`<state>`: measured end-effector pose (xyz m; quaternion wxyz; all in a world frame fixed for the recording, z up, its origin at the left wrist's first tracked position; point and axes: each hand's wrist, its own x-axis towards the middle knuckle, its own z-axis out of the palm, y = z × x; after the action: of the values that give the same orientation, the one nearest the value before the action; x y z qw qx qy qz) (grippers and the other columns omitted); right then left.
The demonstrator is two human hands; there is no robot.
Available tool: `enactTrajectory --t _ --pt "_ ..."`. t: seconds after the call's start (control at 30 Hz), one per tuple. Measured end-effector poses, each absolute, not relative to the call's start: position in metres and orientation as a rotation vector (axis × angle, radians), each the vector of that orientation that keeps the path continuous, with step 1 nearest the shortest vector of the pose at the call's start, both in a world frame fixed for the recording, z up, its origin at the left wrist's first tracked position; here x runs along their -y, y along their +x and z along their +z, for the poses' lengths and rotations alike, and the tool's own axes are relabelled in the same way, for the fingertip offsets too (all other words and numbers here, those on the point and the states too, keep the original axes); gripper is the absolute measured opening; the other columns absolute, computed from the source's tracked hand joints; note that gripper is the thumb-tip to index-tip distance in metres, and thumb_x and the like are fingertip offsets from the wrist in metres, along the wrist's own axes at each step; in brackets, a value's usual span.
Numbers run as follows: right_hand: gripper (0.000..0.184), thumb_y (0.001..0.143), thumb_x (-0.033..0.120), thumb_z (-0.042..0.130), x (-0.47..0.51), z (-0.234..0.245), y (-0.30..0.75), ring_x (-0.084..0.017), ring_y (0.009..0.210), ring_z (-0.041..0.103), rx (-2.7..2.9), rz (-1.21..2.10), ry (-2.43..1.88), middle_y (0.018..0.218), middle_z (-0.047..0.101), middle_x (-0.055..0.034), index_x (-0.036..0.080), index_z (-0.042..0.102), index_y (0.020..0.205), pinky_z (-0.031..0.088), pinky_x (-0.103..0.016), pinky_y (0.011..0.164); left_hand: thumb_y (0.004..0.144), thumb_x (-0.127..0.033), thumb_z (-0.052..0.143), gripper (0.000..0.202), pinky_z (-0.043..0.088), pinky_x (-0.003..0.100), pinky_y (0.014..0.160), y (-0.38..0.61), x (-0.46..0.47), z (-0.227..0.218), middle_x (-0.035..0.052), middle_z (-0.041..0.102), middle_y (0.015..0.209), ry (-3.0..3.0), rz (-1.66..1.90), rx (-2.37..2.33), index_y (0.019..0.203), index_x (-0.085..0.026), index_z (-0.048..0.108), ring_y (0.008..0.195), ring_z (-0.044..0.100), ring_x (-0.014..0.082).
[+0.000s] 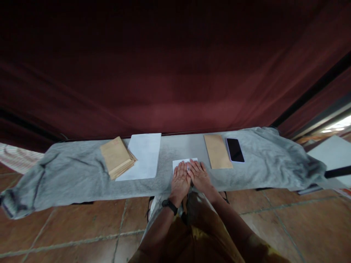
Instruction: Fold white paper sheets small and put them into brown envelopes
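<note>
- Our yellowish top (201, 235): nearest, on our side of the small white paper (176, 163).
- Our L hand (181, 180) & R hand (200, 179): palms down, fingers flat, side by side on that paper, prob. to keep it flat.
- L of it: white sheets (146, 155) w/ brown paper stack (115, 153) overlapping, prob. for easy reach.
- R of it: brown paper piece (218, 151), then phone (235, 150), prob. kept clear of us.

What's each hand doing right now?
Left hand: open, pressed flat on the white paper.
Right hand: open, also flat on the white paper.
</note>
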<state>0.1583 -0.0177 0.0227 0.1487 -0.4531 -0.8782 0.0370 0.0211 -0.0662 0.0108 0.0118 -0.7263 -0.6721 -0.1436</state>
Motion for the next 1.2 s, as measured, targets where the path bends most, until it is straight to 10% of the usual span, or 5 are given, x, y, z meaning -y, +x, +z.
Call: enactTrajectory --t 1.2 --pt "0.056 0.103 0.021 0.028 0.026 0.014 0.161 -0.029 0.151 0.032 2.377 0.081 -1.600 0.164 0.035 -0.0142 0.009 0.039 0.156 0.022 -0.050 0.123 0.105 -0.032 0.029 0.056 0.031 0.048 0.125 0.041 0.050 0.020 0.0159 0.042 0.160 -2.270 -0.459 2.165 0.153 -0.006 0.041 0.152 0.033 0.0252"
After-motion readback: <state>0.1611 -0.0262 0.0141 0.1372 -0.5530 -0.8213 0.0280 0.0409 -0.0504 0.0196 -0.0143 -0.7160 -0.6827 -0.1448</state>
